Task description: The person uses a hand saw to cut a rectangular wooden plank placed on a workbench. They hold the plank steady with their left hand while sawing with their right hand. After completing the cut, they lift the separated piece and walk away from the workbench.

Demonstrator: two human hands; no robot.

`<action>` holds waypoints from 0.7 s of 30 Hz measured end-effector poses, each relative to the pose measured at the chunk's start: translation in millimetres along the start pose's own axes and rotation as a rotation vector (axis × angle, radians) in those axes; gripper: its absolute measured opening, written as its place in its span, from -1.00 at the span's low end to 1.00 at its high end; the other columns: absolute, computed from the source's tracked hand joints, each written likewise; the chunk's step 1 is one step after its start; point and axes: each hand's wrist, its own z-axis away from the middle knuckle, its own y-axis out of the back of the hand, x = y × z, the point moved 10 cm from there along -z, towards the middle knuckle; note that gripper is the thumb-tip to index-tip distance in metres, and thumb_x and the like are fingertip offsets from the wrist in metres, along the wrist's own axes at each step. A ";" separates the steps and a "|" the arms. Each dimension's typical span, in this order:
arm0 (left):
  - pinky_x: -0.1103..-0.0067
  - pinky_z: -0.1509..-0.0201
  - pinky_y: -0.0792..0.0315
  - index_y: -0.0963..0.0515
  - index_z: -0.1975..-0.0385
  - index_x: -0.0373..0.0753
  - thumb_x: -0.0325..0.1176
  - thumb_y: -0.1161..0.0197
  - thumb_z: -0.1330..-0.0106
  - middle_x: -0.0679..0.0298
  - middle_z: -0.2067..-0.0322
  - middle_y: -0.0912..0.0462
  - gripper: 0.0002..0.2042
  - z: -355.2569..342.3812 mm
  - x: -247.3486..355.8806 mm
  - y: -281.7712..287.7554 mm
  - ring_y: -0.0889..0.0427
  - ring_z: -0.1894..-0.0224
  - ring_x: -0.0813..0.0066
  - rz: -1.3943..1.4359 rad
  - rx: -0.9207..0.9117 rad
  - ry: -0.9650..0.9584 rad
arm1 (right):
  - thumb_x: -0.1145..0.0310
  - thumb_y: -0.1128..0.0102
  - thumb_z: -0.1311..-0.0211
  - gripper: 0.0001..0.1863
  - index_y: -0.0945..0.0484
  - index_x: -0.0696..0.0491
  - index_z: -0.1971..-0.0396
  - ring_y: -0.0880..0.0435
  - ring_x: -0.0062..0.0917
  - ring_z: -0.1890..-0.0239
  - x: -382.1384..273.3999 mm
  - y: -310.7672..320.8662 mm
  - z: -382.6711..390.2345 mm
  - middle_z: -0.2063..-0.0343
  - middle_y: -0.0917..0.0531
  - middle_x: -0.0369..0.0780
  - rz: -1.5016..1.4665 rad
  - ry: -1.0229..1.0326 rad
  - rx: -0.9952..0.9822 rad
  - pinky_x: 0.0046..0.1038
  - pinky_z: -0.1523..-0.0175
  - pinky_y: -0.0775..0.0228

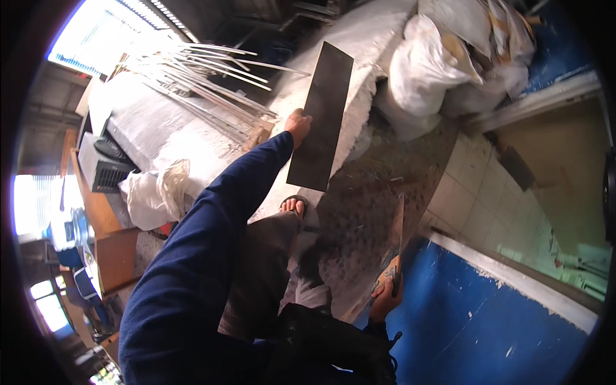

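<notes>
My left hand (298, 127), at the end of a dark blue sleeve, grips the edge of a long dark rectangular board (323, 119). The board is held out ahead of me, tilted, with my fingertips on its near face. Down at the right, my right hand (387, 296) is closed around the wooden handle of a handsaw (393, 273). The saw's narrow blade points away from me over the floor. Beneath the board and my left arm, one sandaled foot (293, 206) of mine shows on the pale surface.
Thin pale strips (192, 74) lie piled at the far left. Stuffed white sacks (430, 70) stand at the far right. A blue wall (475, 314) with a white-edged opening (513, 279) runs along my right. A white sack (154, 192) and a wooden cabinet (115, 256) are at the left.
</notes>
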 end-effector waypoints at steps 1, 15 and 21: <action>0.35 -0.12 -0.55 -0.43 -0.27 -0.44 -0.26 -0.25 -0.39 -0.17 -0.01 -0.69 -0.48 7.0 -9.3 -37.5 -0.70 -0.08 0.08 0.019 -0.042 0.036 | 0.42 -0.05 -0.46 -0.71 -0.55 0.19 -0.08 -0.29 -0.74 0.70 6.4 11.5 -1.6 0.66 -0.34 -0.43 0.011 -0.003 0.034 -0.61 0.58 -0.20; 0.09 -0.27 -0.47 -0.23 -0.48 -0.07 -0.35 -0.48 -0.15 0.05 -0.45 -0.26 -0.16 82.4 -63.9 -143.5 -0.30 -0.44 0.03 -0.886 -0.167 -0.194 | 0.41 -0.09 -0.45 -0.66 -0.53 0.16 -0.16 -0.28 -0.79 0.66 49.4 31.9 -3.5 0.64 -0.31 -0.45 -0.006 -0.089 0.123 -0.63 0.57 -0.20; -0.10 -0.30 -0.39 -0.13 -0.53 -0.11 -0.34 -0.48 -0.14 0.15 -0.55 -0.05 -0.08 99.7 -81.0 -146.1 -0.18 -0.50 -0.01 -1.147 -0.410 -0.617 | 0.38 -0.12 -0.43 -0.58 -0.49 0.19 -0.23 -0.32 -0.77 0.63 38.9 -12.5 -21.6 0.58 -0.38 -0.43 -0.051 -0.027 0.039 -0.62 0.54 -0.23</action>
